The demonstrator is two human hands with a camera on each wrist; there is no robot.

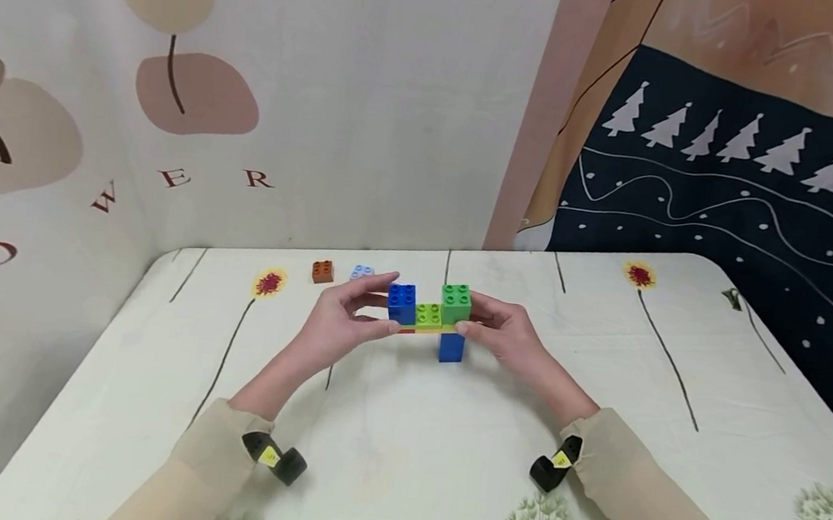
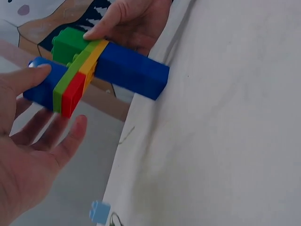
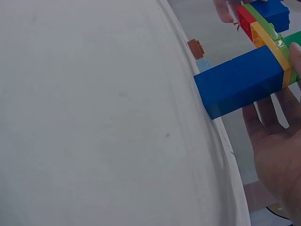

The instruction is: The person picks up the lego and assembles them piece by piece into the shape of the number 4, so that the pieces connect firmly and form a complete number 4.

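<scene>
Both hands hold one structure of building bricks above the table. My left hand (image 1: 336, 317) grips its left end at a blue brick (image 1: 401, 305). At the other end, my right hand (image 1: 513, 334) pinches around the green brick (image 1: 456, 304). A lime-green layer (image 1: 428, 315) joins these two top bricks. Beneath it, the left wrist view shows a red piece (image 2: 73, 95) and a yellow piece (image 2: 99, 48). Two blue bricks (image 3: 240, 81) stacked end to end extend down below the right end. Parts of the right fingers are hidden behind the bricks.
A brown brick (image 1: 322, 272) and a light blue brick (image 1: 363, 272) lie near the table's back edge, beyond the left hand. A flower-patterned cloth (image 1: 397, 459) covers the table. Printed curtains (image 1: 369, 121) hang behind it.
</scene>
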